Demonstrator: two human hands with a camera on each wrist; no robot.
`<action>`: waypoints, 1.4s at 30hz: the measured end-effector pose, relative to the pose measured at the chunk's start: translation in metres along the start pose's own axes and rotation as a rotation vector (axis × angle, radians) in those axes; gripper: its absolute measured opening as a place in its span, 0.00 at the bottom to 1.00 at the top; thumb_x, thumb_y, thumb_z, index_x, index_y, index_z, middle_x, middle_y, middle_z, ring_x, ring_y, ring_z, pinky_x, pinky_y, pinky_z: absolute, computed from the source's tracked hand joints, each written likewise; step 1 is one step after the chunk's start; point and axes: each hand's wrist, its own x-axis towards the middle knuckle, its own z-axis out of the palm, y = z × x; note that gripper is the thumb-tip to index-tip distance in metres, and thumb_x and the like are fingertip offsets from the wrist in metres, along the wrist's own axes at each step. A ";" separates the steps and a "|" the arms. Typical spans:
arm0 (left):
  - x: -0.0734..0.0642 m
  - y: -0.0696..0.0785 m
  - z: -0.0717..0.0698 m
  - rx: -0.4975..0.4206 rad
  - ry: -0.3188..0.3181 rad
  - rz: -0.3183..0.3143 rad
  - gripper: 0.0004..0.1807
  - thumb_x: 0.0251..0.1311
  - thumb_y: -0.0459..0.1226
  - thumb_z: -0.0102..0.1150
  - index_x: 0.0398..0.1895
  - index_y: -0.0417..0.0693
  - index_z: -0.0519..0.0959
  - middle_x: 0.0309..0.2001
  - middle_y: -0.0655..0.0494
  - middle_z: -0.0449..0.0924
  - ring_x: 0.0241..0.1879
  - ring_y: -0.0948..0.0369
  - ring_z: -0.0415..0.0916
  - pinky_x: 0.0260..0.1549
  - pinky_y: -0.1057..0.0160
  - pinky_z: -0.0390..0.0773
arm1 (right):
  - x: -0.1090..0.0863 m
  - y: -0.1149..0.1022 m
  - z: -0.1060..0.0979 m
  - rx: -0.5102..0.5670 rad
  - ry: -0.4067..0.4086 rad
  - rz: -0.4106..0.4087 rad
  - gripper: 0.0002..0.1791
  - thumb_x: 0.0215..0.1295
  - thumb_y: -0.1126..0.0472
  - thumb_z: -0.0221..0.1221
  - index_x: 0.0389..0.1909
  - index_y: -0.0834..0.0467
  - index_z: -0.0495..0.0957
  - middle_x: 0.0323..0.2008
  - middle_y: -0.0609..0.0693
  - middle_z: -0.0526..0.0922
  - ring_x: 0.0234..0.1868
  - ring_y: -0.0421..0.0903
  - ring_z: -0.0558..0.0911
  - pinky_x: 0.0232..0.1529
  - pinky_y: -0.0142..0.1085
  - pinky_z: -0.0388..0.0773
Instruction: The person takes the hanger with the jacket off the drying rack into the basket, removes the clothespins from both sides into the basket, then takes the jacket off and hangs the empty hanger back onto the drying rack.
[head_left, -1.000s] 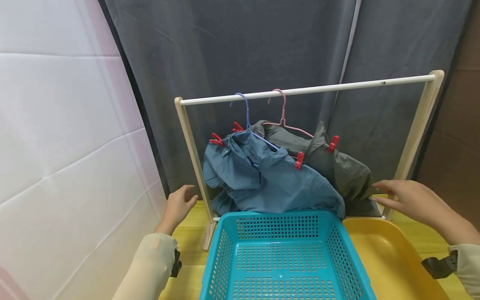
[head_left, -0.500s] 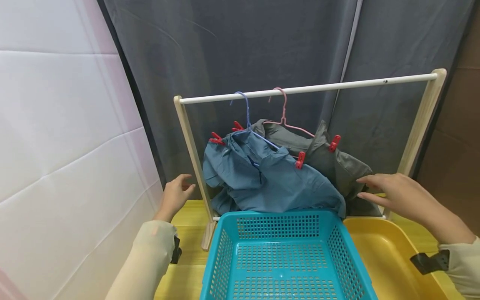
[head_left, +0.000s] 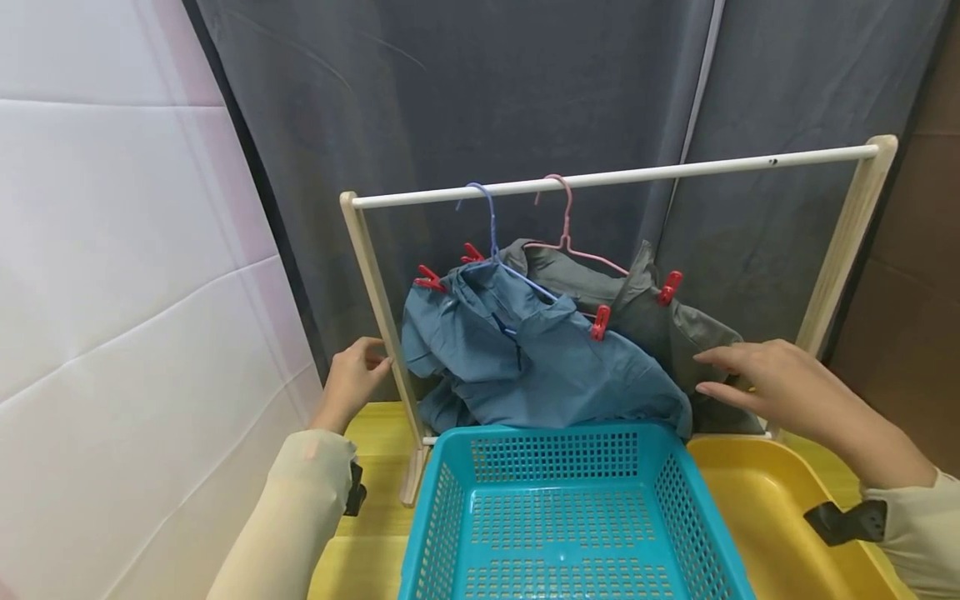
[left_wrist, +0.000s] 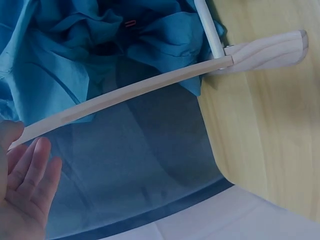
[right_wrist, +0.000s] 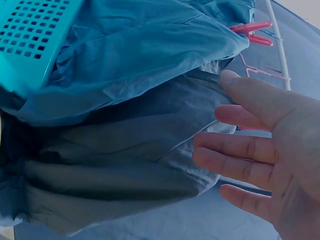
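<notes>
In front of a dark grey cloth curtain (head_left: 540,83), a pale wooden post (head_left: 373,275) is flanked by thumb and fingers of the left hand (head_left: 351,379); whether it is gripped cannot be told. The right hand (head_left: 783,383) is held fingers apart, just beside a crumpled grey fabric garment (head_left: 686,346).

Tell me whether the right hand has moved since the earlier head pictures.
Yes: the right hand has moved left in the head view, reaching farther past the rack's right post.

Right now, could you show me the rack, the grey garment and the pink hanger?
Rack (head_left: 637,175), head view, on its white top rail.
Grey garment (right_wrist: 125,155), right wrist view, on its folded cloth.
Pink hanger (head_left: 566,236), head view, on its neck.
</notes>
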 end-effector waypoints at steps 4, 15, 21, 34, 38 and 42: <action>0.001 0.000 0.006 -0.012 0.032 -0.026 0.16 0.58 0.31 0.57 0.48 0.31 0.72 0.35 0.38 0.80 0.35 0.47 0.78 0.35 0.50 0.76 | 0.003 -0.002 0.003 -0.003 0.029 -0.019 0.18 0.55 0.56 0.63 0.44 0.61 0.80 0.38 0.52 0.83 0.32 0.47 0.81 0.35 0.46 0.76; 0.005 -0.001 0.020 0.001 0.146 -0.053 0.15 0.55 0.31 0.60 0.43 0.35 0.70 0.33 0.42 0.80 0.31 0.50 0.79 0.30 0.52 0.77 | 0.016 -0.016 0.004 0.001 0.074 -0.053 0.18 0.55 0.55 0.63 0.46 0.59 0.80 0.40 0.52 0.83 0.38 0.52 0.81 0.41 0.51 0.72; 0.006 -0.003 0.024 0.031 0.228 -0.020 0.13 0.53 0.29 0.61 0.40 0.36 0.70 0.31 0.43 0.80 0.29 0.51 0.78 0.27 0.52 0.75 | 0.022 -0.022 0.006 0.029 0.086 -0.056 0.18 0.56 0.55 0.63 0.46 0.59 0.80 0.41 0.54 0.82 0.40 0.53 0.81 0.43 0.52 0.70; 0.007 -0.006 0.031 0.045 0.267 0.001 0.13 0.53 0.29 0.61 0.40 0.38 0.69 0.30 0.44 0.79 0.29 0.51 0.77 0.26 0.52 0.74 | 0.041 -0.027 0.017 0.057 0.167 -0.112 0.17 0.53 0.58 0.64 0.44 0.60 0.80 0.38 0.51 0.83 0.35 0.50 0.81 0.41 0.51 0.72; 0.007 -0.006 0.032 0.043 0.264 0.003 0.13 0.53 0.29 0.61 0.40 0.39 0.69 0.30 0.44 0.78 0.28 0.51 0.77 0.26 0.53 0.75 | 0.046 -0.028 0.019 0.068 0.150 -0.104 0.17 0.53 0.59 0.64 0.43 0.61 0.80 0.36 0.51 0.83 0.32 0.48 0.81 0.38 0.48 0.74; 0.006 -0.007 0.034 0.040 0.268 -0.003 0.13 0.53 0.28 0.61 0.39 0.40 0.69 0.29 0.45 0.78 0.28 0.51 0.77 0.26 0.53 0.75 | 0.051 -0.030 0.022 0.085 0.138 -0.099 0.14 0.55 0.61 0.63 0.42 0.61 0.81 0.33 0.49 0.83 0.29 0.44 0.79 0.34 0.42 0.76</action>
